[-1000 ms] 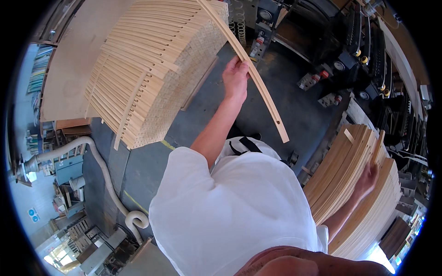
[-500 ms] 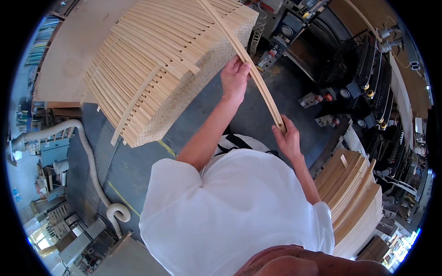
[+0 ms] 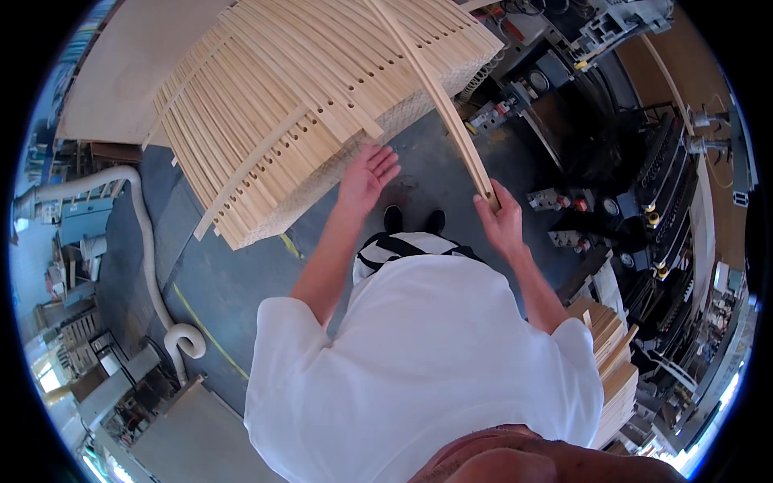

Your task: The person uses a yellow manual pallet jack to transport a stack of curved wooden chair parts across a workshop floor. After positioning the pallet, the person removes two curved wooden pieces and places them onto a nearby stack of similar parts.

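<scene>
A long, narrow wooden slat (image 3: 448, 113) slants from the top of the picture down to my right hand (image 3: 502, 221), which grips its near end between thumb and fingers. My left hand (image 3: 369, 179) is off the slat, fingers stretched out, just beside the near edge of a big stack of wooden slats (image 3: 266, 88). Many of the stacked slats have a dark hole near the end. A loose strip (image 3: 254, 169) lies across them. The far end of the held slat passes over the stack and runs out of view.
A second wood stack (image 3: 616, 362) stands at my right side, partly behind my arm. Dark machinery (image 3: 644, 193) with clamps and gauges fills the right. On the left, a pale flexible hose (image 3: 153, 266) curls down to the grey floor (image 3: 233, 282), which has yellow lines.
My left hand has let go of the slat, moved left and opened. My right hand still holds the near end. The view has shifted, and my feet now show.
</scene>
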Motion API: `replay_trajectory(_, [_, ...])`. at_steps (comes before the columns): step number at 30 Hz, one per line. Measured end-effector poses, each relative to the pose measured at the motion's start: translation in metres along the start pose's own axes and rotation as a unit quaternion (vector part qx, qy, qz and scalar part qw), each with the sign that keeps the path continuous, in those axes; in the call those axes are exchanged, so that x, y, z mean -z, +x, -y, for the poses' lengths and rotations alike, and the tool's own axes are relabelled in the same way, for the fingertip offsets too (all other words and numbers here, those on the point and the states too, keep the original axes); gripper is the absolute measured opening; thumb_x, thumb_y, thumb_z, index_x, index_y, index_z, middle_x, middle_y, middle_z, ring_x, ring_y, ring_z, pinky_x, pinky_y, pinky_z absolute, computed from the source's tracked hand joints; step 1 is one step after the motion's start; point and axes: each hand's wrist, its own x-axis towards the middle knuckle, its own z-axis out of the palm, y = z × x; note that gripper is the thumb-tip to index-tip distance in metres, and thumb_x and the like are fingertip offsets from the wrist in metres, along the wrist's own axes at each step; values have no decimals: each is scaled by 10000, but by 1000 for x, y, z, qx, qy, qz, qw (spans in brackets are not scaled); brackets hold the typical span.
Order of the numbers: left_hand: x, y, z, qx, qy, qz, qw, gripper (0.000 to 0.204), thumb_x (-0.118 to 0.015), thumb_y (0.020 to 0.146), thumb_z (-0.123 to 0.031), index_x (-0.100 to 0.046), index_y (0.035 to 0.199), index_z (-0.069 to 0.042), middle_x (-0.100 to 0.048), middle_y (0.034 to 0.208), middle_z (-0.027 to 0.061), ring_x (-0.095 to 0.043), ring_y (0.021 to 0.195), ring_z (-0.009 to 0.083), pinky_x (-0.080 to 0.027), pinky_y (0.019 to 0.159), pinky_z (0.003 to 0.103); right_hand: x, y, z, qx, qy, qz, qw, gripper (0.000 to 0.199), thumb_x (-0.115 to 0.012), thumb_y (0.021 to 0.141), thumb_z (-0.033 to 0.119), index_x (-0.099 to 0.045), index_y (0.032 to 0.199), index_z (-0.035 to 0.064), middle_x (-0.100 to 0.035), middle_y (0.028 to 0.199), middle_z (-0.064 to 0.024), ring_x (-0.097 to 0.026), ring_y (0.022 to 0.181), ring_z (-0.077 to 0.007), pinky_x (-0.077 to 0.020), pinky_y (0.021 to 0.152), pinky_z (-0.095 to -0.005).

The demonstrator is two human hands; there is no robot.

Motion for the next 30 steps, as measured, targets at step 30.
replay_trajectory(30, [-2,35,11,-181,-95,-166,965,364,-653,970,-314,-555,1185,-38,-657,1089,157,-685,1004,289,-604,847,371,32,60,-43,47,31,71,996,459,-704,833,187,-609,1232,-18,-683,1100,-241,-660,1026,-398,-517,902,-428])
